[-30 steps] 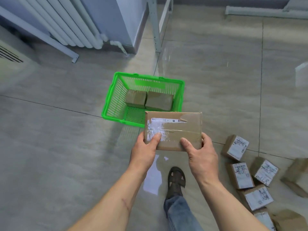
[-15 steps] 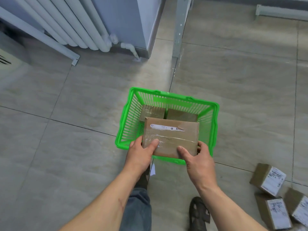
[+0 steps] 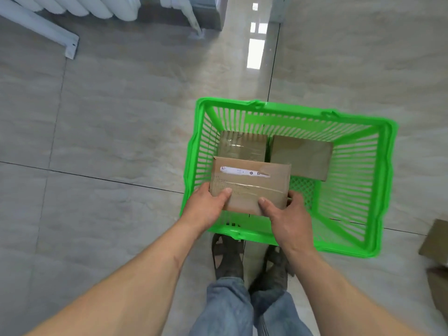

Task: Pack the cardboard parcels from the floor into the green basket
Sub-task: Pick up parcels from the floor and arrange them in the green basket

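Your forearms are bare, with no sleeves. Behind your left hand (image 3: 206, 208) and right hand (image 3: 289, 219), faded blue jeans (image 3: 228, 309) cover both legs; dark open sandals (image 3: 228, 258) are worn.

Both hands are gripping a parcel (image 3: 251, 184) over the near-left part of the basket (image 3: 385, 180): the left hand (image 3: 206, 209) is clasping its near-left corner, the right hand (image 3: 288, 214) its near-right corner, thumbs lying on top. Two boxes are sitting side by side at the basket's far end, the left box (image 3: 242, 145) and the right box (image 3: 301, 155). Two feet (image 3: 228, 255) are standing just before the basket on the tiled floor (image 3: 109, 129).
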